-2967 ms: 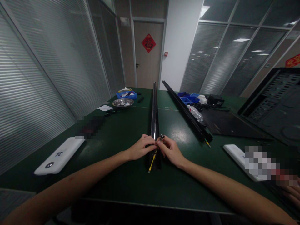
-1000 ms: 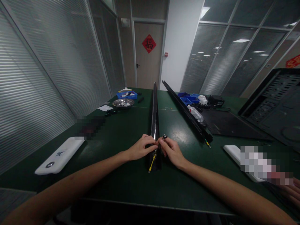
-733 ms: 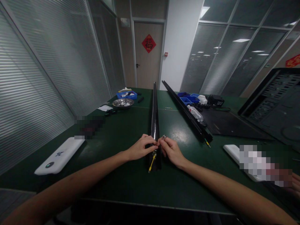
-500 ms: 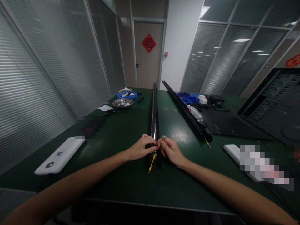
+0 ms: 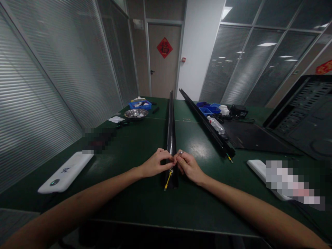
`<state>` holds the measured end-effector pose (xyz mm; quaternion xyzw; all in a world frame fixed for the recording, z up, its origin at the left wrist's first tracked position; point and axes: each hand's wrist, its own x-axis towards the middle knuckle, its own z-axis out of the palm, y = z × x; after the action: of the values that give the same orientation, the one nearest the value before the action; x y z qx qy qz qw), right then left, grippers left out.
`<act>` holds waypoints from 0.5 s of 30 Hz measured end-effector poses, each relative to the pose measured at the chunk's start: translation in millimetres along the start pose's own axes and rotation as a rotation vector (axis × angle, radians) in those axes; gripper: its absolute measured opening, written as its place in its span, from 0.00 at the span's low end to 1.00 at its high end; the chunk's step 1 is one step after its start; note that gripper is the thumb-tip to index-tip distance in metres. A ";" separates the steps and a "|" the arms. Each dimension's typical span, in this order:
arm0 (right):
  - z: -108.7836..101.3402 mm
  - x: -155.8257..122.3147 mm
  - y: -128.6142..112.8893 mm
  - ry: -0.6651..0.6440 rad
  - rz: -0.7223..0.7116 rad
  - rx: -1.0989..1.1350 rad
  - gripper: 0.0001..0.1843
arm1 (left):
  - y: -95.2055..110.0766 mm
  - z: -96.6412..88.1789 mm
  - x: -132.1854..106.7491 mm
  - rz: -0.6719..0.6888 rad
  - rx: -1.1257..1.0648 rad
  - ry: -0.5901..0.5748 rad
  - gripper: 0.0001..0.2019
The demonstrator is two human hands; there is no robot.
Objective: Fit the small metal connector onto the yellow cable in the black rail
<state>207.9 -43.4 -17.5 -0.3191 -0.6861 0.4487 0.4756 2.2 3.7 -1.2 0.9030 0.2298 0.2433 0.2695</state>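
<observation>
A long black channel-shaped rail (image 5: 171, 129) lies lengthwise on the green table, its near end below my hands. Over that end, the fingertips of my left hand (image 5: 158, 163) are pinched together; whatever is between them is too small to make out. My right hand (image 5: 188, 166) is closed at the rail's right side, its fingertips meeting the left ones. A small shiny metal part (image 5: 181, 152) shows at its curled forefinger. Just below, a yellow wire with a ring terminal (image 5: 168, 181) is attached to the rail at a metal fastener (image 5: 171, 171).
To the right lies a second black rail (image 5: 204, 121) with a yellow-green wire (image 5: 229, 158). Beyond are blue bins (image 5: 205, 111) and a plastic bottle (image 5: 217, 126). A metal bowl (image 5: 136, 114) stands at the back left. White devices (image 5: 66, 173) flank my arms.
Both hands stay in nearly the same place over the rail. My fingers shift only slightly, and the metal part in my right hand shows a little less.
</observation>
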 end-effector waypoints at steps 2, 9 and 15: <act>-0.3 0.3 1.5 -0.006 0.001 0.013 0.23 | -0.5 0.1 0.0 -0.002 0.006 -0.002 0.10; -1.4 0.8 2.7 -0.019 -0.003 0.009 0.24 | 1.9 0.0 0.2 0.005 0.005 -0.003 0.08; -1.1 0.3 3.6 -0.003 0.009 -0.035 0.25 | 1.6 0.7 0.1 -0.003 0.014 -0.001 0.09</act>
<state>208.9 -41.4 -20.6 -0.3297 -0.6932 0.4392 0.4668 3.2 2.3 -0.7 0.9045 0.2329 0.2409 0.2637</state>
